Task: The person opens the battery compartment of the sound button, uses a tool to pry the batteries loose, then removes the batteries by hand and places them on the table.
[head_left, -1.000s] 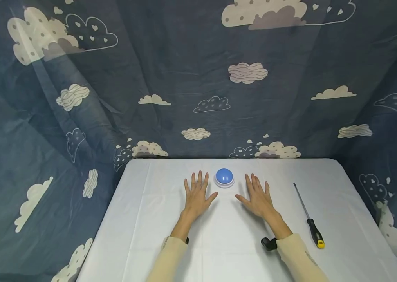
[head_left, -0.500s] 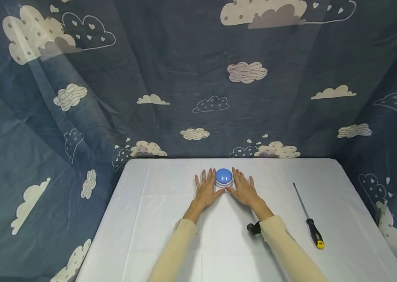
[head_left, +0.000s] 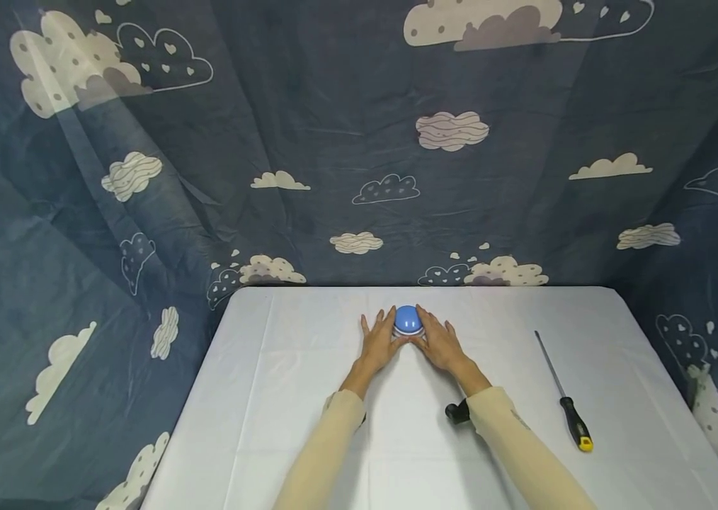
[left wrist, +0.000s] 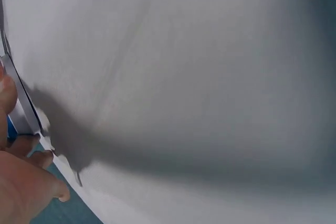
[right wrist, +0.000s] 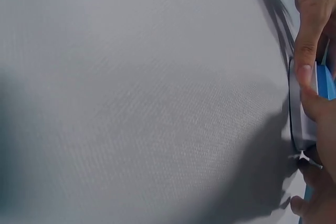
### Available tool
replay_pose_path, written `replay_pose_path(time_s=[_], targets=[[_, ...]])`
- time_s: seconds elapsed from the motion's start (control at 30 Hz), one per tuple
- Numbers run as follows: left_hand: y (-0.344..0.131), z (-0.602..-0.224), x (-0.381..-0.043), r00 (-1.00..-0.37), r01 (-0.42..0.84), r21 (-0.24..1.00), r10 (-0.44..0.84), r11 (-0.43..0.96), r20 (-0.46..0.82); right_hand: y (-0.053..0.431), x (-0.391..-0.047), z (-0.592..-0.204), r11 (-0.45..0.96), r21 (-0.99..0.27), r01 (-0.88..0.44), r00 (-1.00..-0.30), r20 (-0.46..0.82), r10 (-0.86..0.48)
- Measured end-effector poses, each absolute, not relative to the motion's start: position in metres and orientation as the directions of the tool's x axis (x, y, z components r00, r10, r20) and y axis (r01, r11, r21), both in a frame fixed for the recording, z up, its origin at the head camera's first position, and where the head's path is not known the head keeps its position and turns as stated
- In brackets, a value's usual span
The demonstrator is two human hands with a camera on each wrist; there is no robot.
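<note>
A push button with a blue dome and a round white base is between both hands near the table's far edge. My left hand grips its left side, and my right hand holds the right side. Both thumbs meet at the near side of the base. In the left wrist view, part of the left hand shows beside the white base. The right wrist view shows thumbs pressed on the base, with some blue behind. Whether the base touches the table cannot be told.
A screwdriver with a black and yellow handle lies at the right of the white-covered table. A dark blue curtain with cloud prints hangs behind and at both sides.
Both hands, spread apart on either side of the push button a second ago, have come inward and now grip it from left and right. The screwdriver stays in place.
</note>
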State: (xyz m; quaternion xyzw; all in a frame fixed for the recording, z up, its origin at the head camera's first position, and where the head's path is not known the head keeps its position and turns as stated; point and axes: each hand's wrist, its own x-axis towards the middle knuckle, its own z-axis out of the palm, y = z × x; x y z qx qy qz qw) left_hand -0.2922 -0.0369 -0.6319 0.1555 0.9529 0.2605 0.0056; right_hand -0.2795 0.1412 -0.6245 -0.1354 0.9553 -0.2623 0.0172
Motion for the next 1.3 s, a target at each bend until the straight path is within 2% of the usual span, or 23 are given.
replay_pose_path(time_s=[0.13, 0.43, 0.57, 0.67, 0.8, 0.9, 1.07, 1.3], targets=[[-0.04, -0.631, -0.286, -0.958, 0.275, 0.545, 0.274, 0.792, 0.086, 0.141, -0.275, -0.623, 0.806, -0.528, -0.266, -0.959, 0.056, -0.279], [-0.049, -0.615, -0.275, -0.958, 0.255, 0.691, 0.272, 0.676, 0.087, 0.145, -0.26, -0.615, 0.695, -0.613, -0.377, -0.925, 0.206, -0.32], [-0.052, -0.608, -0.273, -0.955, 0.257, 0.746, 0.282, 0.614, 0.097, 0.145, -0.256, -0.611, 0.655, -0.663, -0.361, -0.93, 0.21, -0.3], [-0.057, -0.604, -0.272, -0.953, 0.236, 0.814, 0.289, 0.53, 0.088, 0.148, -0.253, -0.607, 0.599, -0.742, -0.301, -0.946, 0.154, -0.285], [-0.064, -0.601, -0.27, -0.949, 0.195, 0.889, 0.307, 0.415, 0.065, 0.152, -0.25, -0.601, 0.448, -0.874, -0.187, -0.956, 0.056, -0.289], [-0.068, -0.598, -0.269, -0.945, 0.174, 0.926, 0.321, 0.336, 0.061, 0.155, -0.25, -0.597, 0.362, -0.928, -0.092, -0.95, -0.028, -0.312], [-0.072, -0.596, -0.265, -0.939, 0.144, 0.968, 0.338, 0.206, 0.068, 0.161, -0.248, -0.595, 0.248, -0.968, 0.047, -0.921, -0.139, -0.365], [-0.071, -0.598, -0.263, -0.923, 0.15, 0.983, 0.37, 0.105, 0.101, 0.171, -0.244, -0.594, 0.03, -0.968, 0.249, -0.859, -0.235, -0.456]])
